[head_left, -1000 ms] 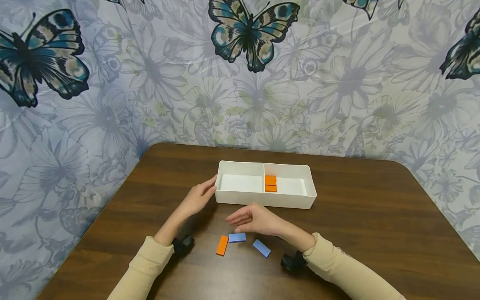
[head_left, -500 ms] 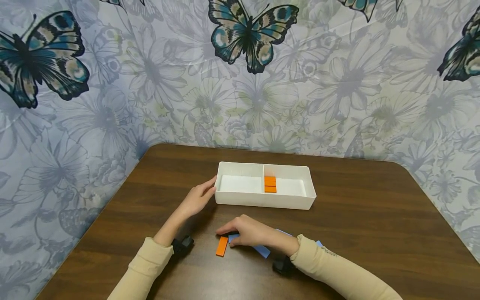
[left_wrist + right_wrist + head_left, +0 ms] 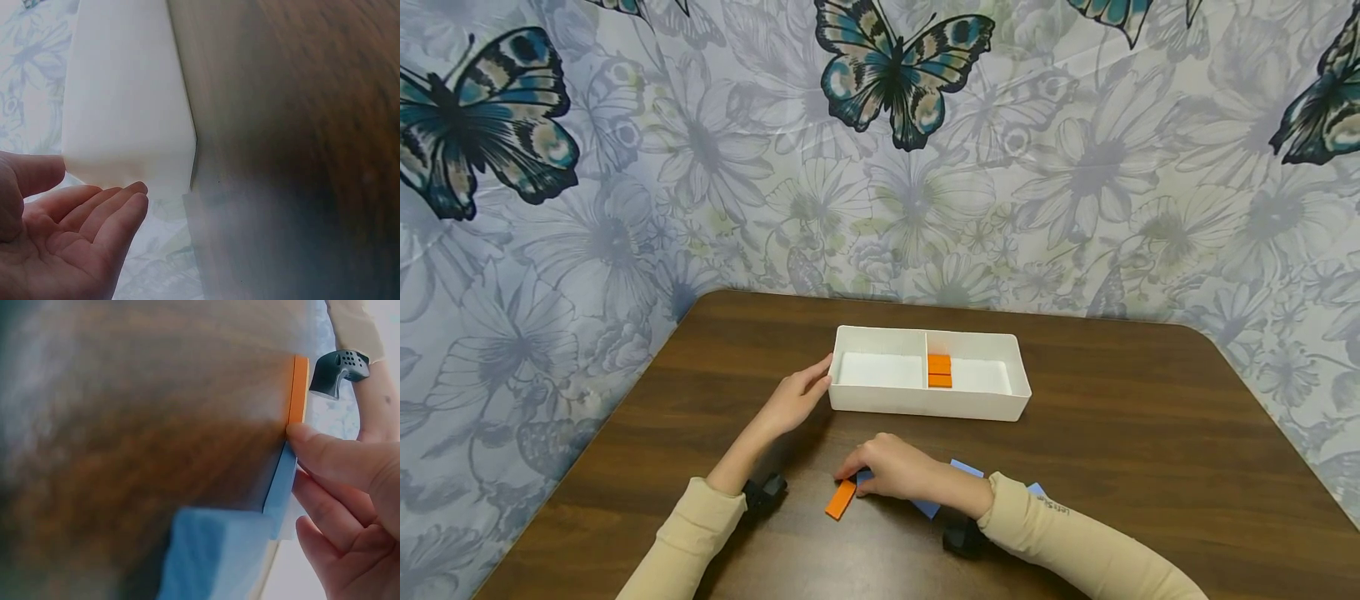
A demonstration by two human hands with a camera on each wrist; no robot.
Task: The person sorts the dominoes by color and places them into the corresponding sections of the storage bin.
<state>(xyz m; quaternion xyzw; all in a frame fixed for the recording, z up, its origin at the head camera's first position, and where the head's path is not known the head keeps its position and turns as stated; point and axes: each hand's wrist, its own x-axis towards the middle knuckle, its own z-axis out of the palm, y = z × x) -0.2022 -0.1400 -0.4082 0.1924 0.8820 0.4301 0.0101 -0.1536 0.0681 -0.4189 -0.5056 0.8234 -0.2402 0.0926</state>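
Observation:
My left hand (image 3: 793, 400) rests against the left end of a white two-compartment box (image 3: 880, 400); in the left wrist view its thumb and relaxed fingertips touch the box's end wall. Over the table, my right hand (image 3: 891, 467) pinches the far end of a flat orange block (image 3: 840, 502), which lies slanted. In the right wrist view the thumb presses where the orange block (image 3: 299, 394) meets a blue block (image 3: 281, 481). That blue block is mostly hidden under the right hand in the head view. Another blue block (image 3: 927, 508) shows partly below the hand.
Orange blocks (image 3: 939, 367) lie in the box's right compartment, beside the divider. Two more blue blocks, one (image 3: 967, 468) behind the right wrist and one (image 3: 1036, 489) by the sleeve, are partly covered. The brown table (image 3: 1120, 417) ends at a patterned wall cloth (image 3: 715, 208).
My right hand has come down and toward me from near the box onto the blocks. The orange block has turned slightly, its near end swinging left. The left hand stays at the box.

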